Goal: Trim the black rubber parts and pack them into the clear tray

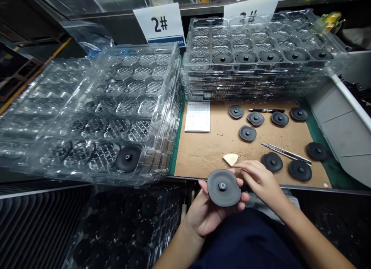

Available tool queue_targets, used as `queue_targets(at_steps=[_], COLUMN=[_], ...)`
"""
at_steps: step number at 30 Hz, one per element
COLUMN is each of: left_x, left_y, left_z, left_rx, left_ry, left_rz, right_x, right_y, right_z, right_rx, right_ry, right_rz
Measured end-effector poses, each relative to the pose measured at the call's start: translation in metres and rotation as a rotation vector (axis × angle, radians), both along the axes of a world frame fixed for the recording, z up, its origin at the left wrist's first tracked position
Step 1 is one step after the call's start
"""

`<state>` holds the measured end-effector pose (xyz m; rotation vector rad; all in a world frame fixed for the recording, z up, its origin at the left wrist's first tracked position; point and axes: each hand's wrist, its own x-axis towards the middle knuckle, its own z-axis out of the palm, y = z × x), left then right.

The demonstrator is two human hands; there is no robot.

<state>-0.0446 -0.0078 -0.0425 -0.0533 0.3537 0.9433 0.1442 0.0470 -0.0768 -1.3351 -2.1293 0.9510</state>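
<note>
A black disc-like part (223,188) with a small raised hub rests in my left hand (207,215), its fingers wrapped round the edge. Just right of it, my right hand (259,180) reaches over the cardboard (197,157) with its fingertips by a pale wedge-shaped piece (230,159); whether the fingers pinch anything is too small to tell. Several similar black parts (247,133) lie on the cardboard, beside a knife-like tool (285,153) and a black pen (266,110).
Stacked clear trays (171,103) stand at the left, the top one holding one black part (128,158). More stacked trays (188,74) stand at the back with several parts. A paper slip (197,116) lies on the cardboard. A white bin (344,118) borders the right.
</note>
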Motion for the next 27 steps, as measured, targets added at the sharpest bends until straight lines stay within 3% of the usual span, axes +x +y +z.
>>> queue_targets(at_steps=[4,6,11,14,17,23,25,27], left_x=[0.000,0.000,-0.002,-0.003,-0.002,0.002,0.002,0.003], left_y=[-0.002,-0.004,-0.007,-0.005,-0.004,-0.007,-0.008,-0.009], left_z=[0.002,0.001,-0.007,-0.009,-0.008,-0.006,-0.005,-0.004], left_rx=[0.023,0.109,0.710,1.001,1.091,1.079,1.062,1.039], left_ry=[0.055,0.206,1.113,1.432,1.478,1.417,1.383,1.344], left_rz=[0.021,0.105,0.332,0.351,0.345,0.317,0.302,0.271], right_x=[0.001,-0.001,-0.002,0.002,0.005,0.009,0.008,0.006], right_y=[-0.010,-0.013,-0.015,-0.017,-0.021,-0.033,-0.034,-0.034], right_z=[-0.009,-0.010,-0.003,0.007,0.019,0.052,0.063,0.073], right_rx=[-0.031,-0.037,-0.032,-0.027,-0.030,-0.136,-0.210,-0.337], right_ry=[0.008,0.014,0.030,0.043,0.085,0.357,0.427,0.440], right_rz=[0.012,0.013,0.000,-0.015,-0.063,-0.297,-0.285,-0.182])
